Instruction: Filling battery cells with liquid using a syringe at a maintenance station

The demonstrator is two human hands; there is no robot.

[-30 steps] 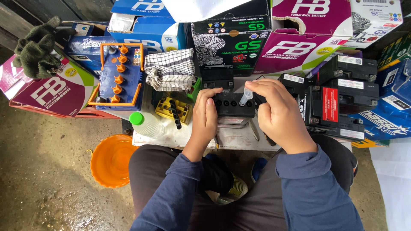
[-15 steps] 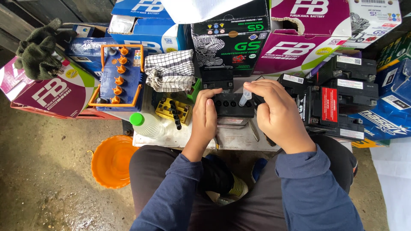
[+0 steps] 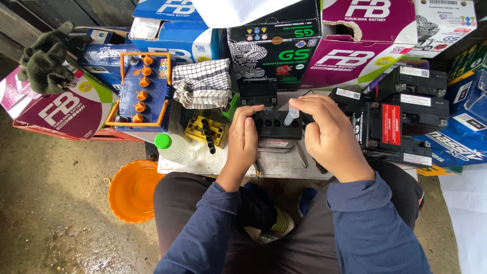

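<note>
A small black battery (image 3: 274, 125) with a row of open filler holes sits on the white table (image 3: 276, 165) in front of me. My left hand (image 3: 243, 139) grips its left end, thumb on top. My right hand (image 3: 327, 134) pinches a clear plastic dropper (image 3: 291, 115), its tip down at the right-hand filler hole.
A blue battery (image 3: 142, 94) with orange caps, a checked cloth (image 3: 202, 82), a yellow cap strip (image 3: 205, 131) and a green-capped bottle (image 3: 172, 147) lie to the left. Black batteries (image 3: 401, 119) and stacked cartons crowd the right and back. An orange bowl (image 3: 132, 192) sits on the floor.
</note>
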